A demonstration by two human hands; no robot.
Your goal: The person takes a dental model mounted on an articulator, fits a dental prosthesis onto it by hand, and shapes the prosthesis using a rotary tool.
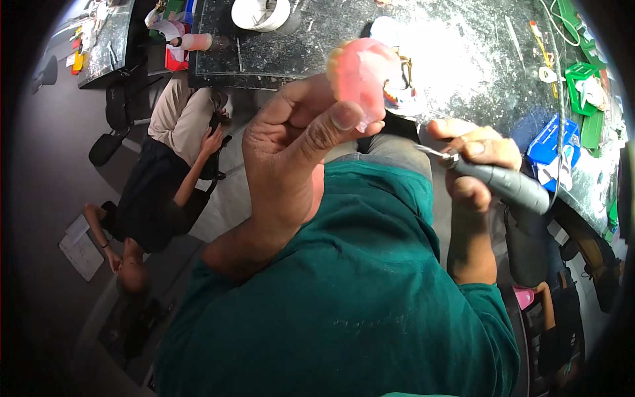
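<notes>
My left hand (291, 142) holds up a pink denture (372, 69) with a row of pale teeth along its left rim. The thumb presses its near side, and the other fingers are behind it. My right hand (479, 152) grips a grey rotary handpiece (512, 184) like a pen. A thin metal bur (430, 151) at its tip points left toward the denture, apart from it. Behind the denture, partly hidden, a brass-coloured frame (405, 66) stands on the table beside a blue-and-white piece (401, 99).
On the dark, dust-specked table (291, 56) stand a white bowl (261, 16) and a bottle of pink stuff (197, 42). Blue (544, 142) and green (575, 85) bins line the right side, near a hanging cord (561, 119). A person (159, 165) sits at left, another (559, 311) at lower right.
</notes>
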